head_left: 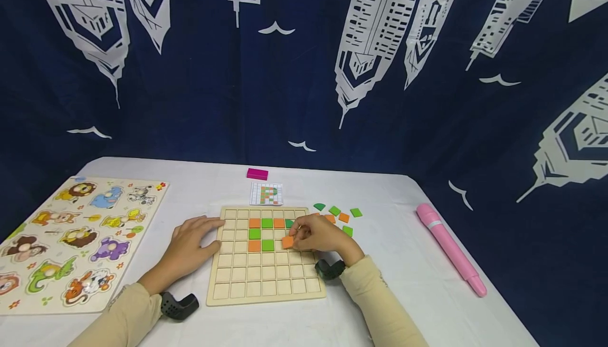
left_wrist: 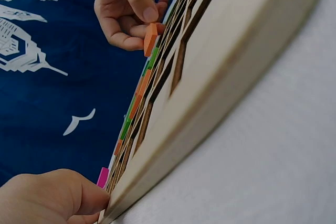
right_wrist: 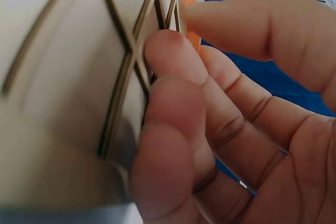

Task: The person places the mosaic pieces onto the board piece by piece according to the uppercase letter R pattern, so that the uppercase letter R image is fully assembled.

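Observation:
My right hand [head_left: 315, 233] pinches an orange square tile [head_left: 287, 242] between thumb and fingertips, over the right part of a wooden grid board [head_left: 268, 300]. In the left wrist view the orange tile [left_wrist: 150, 39] stands tilted above the grid. The right wrist view has the right hand's other fingers [right_wrist: 168, 156] close along the board's cells. Several orange and green tiles sit in the upper cells, among them a green square [head_left: 267, 245] left of the held tile. Against the board's left edge rests my left hand [head_left: 190, 244], its fingers extended and its thumb at the rim.
Loose tiles [head_left: 356, 213] lie beyond the board's upper right corner. A pattern card [head_left: 256, 194] and a magenta block [head_left: 257, 174] are behind the board. An animal puzzle board [head_left: 85, 220] occupies the left side. On the right lies a pink stick-like object [head_left: 448, 246].

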A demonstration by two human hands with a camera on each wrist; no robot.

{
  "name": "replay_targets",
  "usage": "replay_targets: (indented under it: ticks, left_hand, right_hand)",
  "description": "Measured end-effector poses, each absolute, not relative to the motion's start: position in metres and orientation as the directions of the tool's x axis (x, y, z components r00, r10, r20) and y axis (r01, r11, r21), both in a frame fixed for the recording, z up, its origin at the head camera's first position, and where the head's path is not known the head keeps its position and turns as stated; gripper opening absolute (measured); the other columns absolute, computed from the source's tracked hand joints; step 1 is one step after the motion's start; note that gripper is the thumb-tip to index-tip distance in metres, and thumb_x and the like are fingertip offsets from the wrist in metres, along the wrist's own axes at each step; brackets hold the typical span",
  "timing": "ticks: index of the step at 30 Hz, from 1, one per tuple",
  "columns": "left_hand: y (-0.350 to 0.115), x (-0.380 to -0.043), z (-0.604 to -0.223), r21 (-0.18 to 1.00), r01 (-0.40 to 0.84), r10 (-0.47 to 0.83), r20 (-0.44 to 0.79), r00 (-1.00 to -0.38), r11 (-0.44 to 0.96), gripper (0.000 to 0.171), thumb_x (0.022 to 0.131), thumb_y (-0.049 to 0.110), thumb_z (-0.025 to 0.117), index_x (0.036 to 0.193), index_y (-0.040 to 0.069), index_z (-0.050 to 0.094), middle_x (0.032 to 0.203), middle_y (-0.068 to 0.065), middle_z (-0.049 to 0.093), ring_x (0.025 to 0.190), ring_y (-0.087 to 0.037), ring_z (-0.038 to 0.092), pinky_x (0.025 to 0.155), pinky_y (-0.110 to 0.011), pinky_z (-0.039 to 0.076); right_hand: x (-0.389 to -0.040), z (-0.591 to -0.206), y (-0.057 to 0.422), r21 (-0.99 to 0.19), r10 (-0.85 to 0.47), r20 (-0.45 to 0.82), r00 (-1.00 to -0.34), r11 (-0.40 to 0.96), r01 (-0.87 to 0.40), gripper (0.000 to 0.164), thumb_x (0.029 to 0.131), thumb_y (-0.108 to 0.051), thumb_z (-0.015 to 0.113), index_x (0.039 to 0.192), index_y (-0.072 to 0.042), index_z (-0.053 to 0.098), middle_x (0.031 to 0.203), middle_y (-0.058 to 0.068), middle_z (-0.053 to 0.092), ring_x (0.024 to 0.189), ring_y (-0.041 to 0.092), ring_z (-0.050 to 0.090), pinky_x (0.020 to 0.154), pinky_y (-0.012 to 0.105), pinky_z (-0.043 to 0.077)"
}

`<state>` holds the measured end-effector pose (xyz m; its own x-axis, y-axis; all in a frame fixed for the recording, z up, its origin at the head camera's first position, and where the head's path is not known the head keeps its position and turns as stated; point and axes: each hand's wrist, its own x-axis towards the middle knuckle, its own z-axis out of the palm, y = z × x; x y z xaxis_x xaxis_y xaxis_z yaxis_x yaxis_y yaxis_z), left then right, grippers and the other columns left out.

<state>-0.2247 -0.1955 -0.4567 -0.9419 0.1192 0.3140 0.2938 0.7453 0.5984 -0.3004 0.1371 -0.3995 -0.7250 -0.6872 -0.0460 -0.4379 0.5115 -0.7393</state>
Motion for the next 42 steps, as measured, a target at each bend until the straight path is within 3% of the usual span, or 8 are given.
replay_targets:
  ticks: [14,30,36,42]
  left_hand:
    - [-0.197,-0.226,-0.458,0.595,0.297,0.12,0.32,-0.94,0.747,0.047,0.096,0.014,0.07,0.141,0.002,0.068,0.149,-0.023,0.063,0.147,-0.051,0.042,0.115,-0.068,0.027]
    - [-0.197,-0.226,-0.458,0.592,0.292,0.115,0.319,-0.941,0.751,0.047,0.096,0.014,0.07,0.141,0.001,0.068,0.149,-0.023,0.063,0.147,-0.05,0.042,0.115,-0.068,0.026]
    - [-0.197,-0.227,-0.459,0.595,0.288,0.113,0.314,-0.943,0.75,0.047,0.096,0.014,0.07,0.142,0.002,0.068,0.149,-0.023,0.063,0.147,-0.051,0.042,0.115,-0.068,0.026]
    - [-0.196,-0.226,-0.458,0.592,0.29,0.115,0.316,-0.942,0.752,0.047,0.096,0.014,0.07,0.141,0.003,0.068,0.149,-0.022,0.063,0.147,-0.05,0.042,0.115,-0.068,0.027]
  right_hand:
    - [-0.298,-0.399,0.118,-0.671,-0.669,-0.082,-0.739,0.585,-0.455,0.017,0.087,0.004,0.079,0.1,-0.002,0.072,0.077,-0.007,0.06,0.066,0.005,0.052,0.065,0.02,0.044]
    - [-0.296,-0.397,0.114,-0.652,-0.667,-0.084,-0.74,0.599,-0.465,0.016,0.087,0.004,0.079,0.099,-0.004,0.072,0.075,-0.007,0.059,0.066,0.005,0.051,0.066,0.02,0.043]
    - [-0.306,-0.399,0.126,-0.75,-0.693,-0.099,-0.714,0.524,-0.405,0.015,0.092,0.0,0.076,0.107,0.001,0.073,0.078,-0.006,0.063,0.063,0.008,0.053,0.061,0.022,0.047]
    - [-0.325,-0.399,0.15,-0.852,-0.631,-0.077,-0.772,0.443,-0.277,0.024,0.099,-0.004,0.069,0.12,0.008,0.07,0.083,0.001,0.067,0.064,0.012,0.057,0.06,0.024,0.051]
